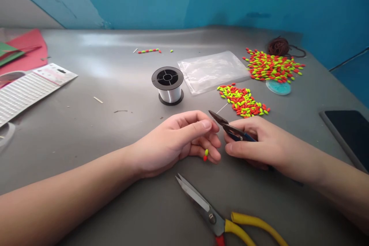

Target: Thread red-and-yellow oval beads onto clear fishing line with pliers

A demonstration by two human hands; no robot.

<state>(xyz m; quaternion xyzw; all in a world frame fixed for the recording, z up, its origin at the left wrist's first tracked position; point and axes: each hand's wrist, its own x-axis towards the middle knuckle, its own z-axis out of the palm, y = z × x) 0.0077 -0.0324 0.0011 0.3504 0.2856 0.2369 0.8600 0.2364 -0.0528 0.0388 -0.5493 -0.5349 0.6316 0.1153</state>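
My right hand (pixel 265 142) grips dark-jawed pliers (pixel 230 127) with blue on the handles, their tip pointing up and left. Its fingers wrap round the handles. My left hand (pixel 184 134) is close by, fingers curled and thumb pressed towards the index finger near the plier jaws. Two small beads (pixel 206 155), one yellow-green and one red, sit against its lower fingers; any thread through them is too fine to make out. A thin white strand (pixel 222 108) shows just behind the plier tip. Below the hands lie scissors (pixel 207 211) with yellow handles, blades slightly apart.
Behind my hands stands a spool of clear line (pixel 170 94). A clear plastic bag (pixel 213 71) lies beside it. Red and yellow-green beads form a near pile (pixel 245 102) and a far pile (pixel 271 65). Brown cord (pixel 278 47), a phone (pixel 348 134) and a bead card (pixel 31 90) lie around.
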